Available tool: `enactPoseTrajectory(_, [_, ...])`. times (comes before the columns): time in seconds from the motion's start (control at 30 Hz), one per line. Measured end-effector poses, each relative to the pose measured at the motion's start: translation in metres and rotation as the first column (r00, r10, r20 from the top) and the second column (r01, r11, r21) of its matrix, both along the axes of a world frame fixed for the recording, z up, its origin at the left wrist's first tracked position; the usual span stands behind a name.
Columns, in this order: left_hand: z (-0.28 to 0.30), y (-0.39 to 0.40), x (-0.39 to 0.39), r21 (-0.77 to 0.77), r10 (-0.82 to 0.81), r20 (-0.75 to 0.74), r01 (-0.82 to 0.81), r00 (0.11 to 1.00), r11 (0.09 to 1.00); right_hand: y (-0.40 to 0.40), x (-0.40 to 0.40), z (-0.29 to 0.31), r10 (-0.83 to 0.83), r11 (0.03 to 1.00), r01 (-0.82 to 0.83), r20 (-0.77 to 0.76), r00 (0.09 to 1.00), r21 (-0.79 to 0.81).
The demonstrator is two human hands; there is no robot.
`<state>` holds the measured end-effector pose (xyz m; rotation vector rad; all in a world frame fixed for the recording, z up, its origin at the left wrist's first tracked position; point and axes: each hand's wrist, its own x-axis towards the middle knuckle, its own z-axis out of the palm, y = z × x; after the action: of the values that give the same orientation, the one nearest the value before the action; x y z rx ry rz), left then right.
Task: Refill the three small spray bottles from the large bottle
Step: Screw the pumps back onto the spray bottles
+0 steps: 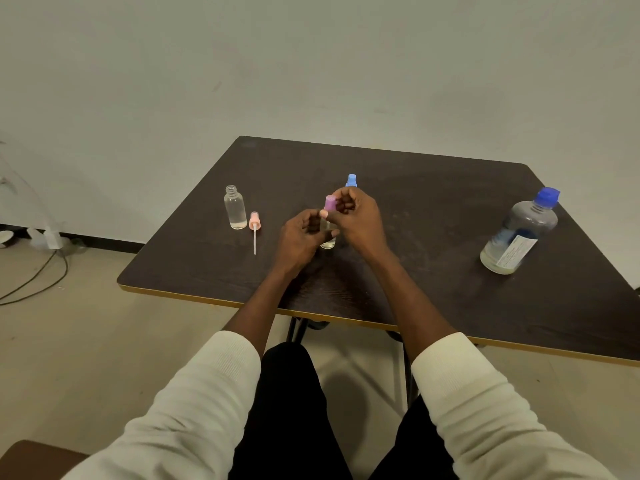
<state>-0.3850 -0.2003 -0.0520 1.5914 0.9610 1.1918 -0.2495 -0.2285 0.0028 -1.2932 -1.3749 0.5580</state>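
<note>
Dark table point(433, 216): capless bottle point(235, 207), large bottle point(518, 233) aside; both hands point(332, 223) gripping purple-capped bottle point(329, 216).

The table point(433, 216) has a dark, matt wood-grain top with a pale edge band. On it, the open small bottle point(235, 207) and the large bottle point(519, 233) are clear, glossy plastic; the large one carries a paper label point(516, 252). The sleeves point(194, 403) are ribbed cream cloth.
</note>
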Motion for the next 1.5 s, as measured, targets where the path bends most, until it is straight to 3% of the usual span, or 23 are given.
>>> enactPoseTrajectory(0.23, [0.003,-0.003,-0.001,-0.009,-0.019,0.024,0.019,1.0,1.0,-0.001,0.001,0.006,0.088,0.99,-0.094,-0.064,0.994,-0.104])
enactPoseTrajectory(0.5, [0.001,-0.001,-0.001,-0.014,-0.006,0.019,0.006,1.0,1.0,-0.003,-0.003,0.004,0.023,0.999,-0.026,-0.084,0.996,-0.043])
enactPoseTrajectory(0.77, [0.001,0.0,0.0,-0.009,-0.003,0.014,0.003,1.0,1.0,-0.002,0.004,0.005,0.117,0.985,-0.117,-0.005,0.993,-0.127])
enactPoseTrajectory(0.93, [-0.001,0.0,-0.001,-0.022,-0.001,0.004,0.001,1.0,1.0,-0.005,0.003,0.0,0.083,0.992,-0.088,-0.057,0.995,-0.086])
enactPoseTrajectory(1.27, [-0.001,-0.003,0.0,-0.016,0.046,-0.026,-0.046,0.999,0.999,-0.007,0.0,-0.005,-0.006,1.0,0.006,0.019,1.0,-0.021])
enactPoseTrajectory(1.5, [-0.001,-0.005,-0.001,0.007,0.034,-0.05,-0.034,0.998,0.999,-0.005,-0.001,-0.012,-0.032,0.999,0.031,-0.023,0.999,-0.038])
